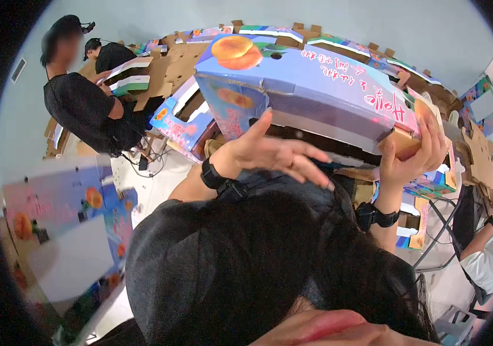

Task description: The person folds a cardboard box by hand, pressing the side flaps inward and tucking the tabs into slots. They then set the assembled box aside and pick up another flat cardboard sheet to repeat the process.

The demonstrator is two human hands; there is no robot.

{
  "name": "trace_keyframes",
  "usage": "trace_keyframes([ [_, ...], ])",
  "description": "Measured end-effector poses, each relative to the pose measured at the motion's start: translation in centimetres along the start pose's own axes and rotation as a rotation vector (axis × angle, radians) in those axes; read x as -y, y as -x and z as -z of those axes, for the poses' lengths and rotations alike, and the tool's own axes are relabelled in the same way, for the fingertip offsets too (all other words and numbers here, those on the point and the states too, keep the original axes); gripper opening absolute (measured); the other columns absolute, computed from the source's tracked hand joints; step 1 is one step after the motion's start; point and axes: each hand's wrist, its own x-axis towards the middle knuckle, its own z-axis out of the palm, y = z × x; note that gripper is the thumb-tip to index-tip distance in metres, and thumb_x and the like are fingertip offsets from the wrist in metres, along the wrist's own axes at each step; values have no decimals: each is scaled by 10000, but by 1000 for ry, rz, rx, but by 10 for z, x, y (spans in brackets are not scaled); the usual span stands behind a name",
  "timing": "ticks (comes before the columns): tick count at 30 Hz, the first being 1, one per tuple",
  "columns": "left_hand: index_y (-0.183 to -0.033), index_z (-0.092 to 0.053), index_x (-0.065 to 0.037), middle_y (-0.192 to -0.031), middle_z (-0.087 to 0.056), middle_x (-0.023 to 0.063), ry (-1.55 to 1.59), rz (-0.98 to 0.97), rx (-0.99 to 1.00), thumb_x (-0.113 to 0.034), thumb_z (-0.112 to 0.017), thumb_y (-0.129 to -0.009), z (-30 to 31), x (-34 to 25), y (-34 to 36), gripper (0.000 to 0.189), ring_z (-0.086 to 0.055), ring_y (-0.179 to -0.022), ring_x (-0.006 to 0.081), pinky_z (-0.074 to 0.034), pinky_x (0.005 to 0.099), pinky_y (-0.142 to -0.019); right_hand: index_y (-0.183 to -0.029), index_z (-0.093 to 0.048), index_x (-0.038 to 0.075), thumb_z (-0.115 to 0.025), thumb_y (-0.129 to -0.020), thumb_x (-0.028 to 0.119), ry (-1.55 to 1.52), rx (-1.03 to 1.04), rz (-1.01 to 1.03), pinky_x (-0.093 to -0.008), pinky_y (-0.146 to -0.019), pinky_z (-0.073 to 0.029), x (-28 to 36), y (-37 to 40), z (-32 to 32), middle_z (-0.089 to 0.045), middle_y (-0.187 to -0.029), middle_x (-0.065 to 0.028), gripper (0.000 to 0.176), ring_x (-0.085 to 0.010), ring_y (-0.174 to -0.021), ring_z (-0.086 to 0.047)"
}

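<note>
In front of my chest a long peach-printed cardboard box (327,75) stands tilted, its blue and pink side up. A dark opening shows along the side facing me. My right hand (416,141) grips the box's right end, thumb on a brown cardboard flap (399,144) and fingers over the outer edge. Close below the box's left part, my left hand (278,153) is held with its fingers spread and nothing in it. Both wrists wear black bands.
To the left, another peach-printed box (183,118) stands beside a person in black (82,106), with a second person behind. Printed sheets (56,230) stand at lower left. More cartons line the far table. At right are a folding metal frame (439,236) and another person's arm (482,236).
</note>
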Motion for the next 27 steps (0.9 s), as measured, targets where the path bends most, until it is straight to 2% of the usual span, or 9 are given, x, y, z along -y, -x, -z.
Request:
trace_keyframes([
  [3,-1540,-215,-43,-1474,-393,297,113,-49,77,-991,-176,-678,4,16,3,1282,-313,-1429,392,-243,438,-1141,-1254,-580,117,-540,-862,695,-35,-52,-33,-475,-1095,-281,4,13,3,-573,-1302,-52,699,-285,-1252,-439],
  [4,-1559,-140,-63,-1515,-327,293,122,-109,40,-1008,-242,-642,4,19,0,1321,-269,-1446,402,-244,436,-1145,-1254,-566,119,-500,-867,724,7,-41,-23,-482,-1095,-287,4,20,6,-565,-1300,-64,721,-287,-1257,-424],
  [5,-1562,-112,-66,-1551,-246,291,-34,-90,-6,-1014,-316,-608,8,17,3,1360,-231,-1460,400,-250,447,-1143,-1253,-561,119,-497,-865,730,8,-43,-17,-483,-1092,-291,5,23,10,-562,-1300,-67,727,-289,-1256,-423],
  [7,-1557,-134,-58,-1577,-171,283,-14,-193,-60,-996,-413,-591,10,29,3,1375,-204,-1469,397,-259,463,-1140,-1253,-551,117,-490,-861,743,7,-50,-3,-484,-1087,-298,8,27,15,-556,-1300,-72,741,-292,-1253,-420],
  [10,-1554,-145,-55,-1587,-131,279,167,-281,8,-957,-538,-558,9,46,-4,1401,-191,-1470,402,-264,480,-1141,-1262,-536,114,-485,-853,759,6,-49,12,-476,-1082,-310,5,31,21,-553,-1298,-77,765,-298,-1249,-422],
  [13,-1551,-153,-54,-1578,-150,289,179,-296,41,-919,-624,-522,12,51,-10,1424,-190,-1465,422,-270,490,-1144,-1268,-536,117,-482,-852,763,1,-40,10,-470,-1082,-314,3,32,23,-552,-1300,-78,770,-299,-1250,-421],
  [16,-1547,-165,-54,-1573,-164,293,217,-314,-18,-896,-659,-508,10,51,-13,1426,-188,-1462,436,-268,494,-1149,-1273,-535,121,-481,-852,764,-9,-35,10,-469,-1079,-320,0,32,22,-552,-1299,-77,771,-300,-1253,-422],
  [22,-1543,-171,-50,-1574,-173,283,286,-357,-98,-839,-706,-539,8,54,-12,1384,-165,-1466,439,-250,532,-1151,-1270,-535,119,-486,-857,754,-21,-54,15,-474,-1073,-331,-2,32,22,-556,-1291,-83,759,-302,-1244,-439],
  [27,-1549,-184,-95,-1581,-192,247,328,-358,-109,-771,-744,-574,9,50,-10,1312,-157,-1468,431,-213,561,-1159,-1251,-545,116,-482,-865,746,-18,-55,12,-474,-1072,-332,-3,30,22,-565,-1279,-84,741,-300,-1241,-451],
])
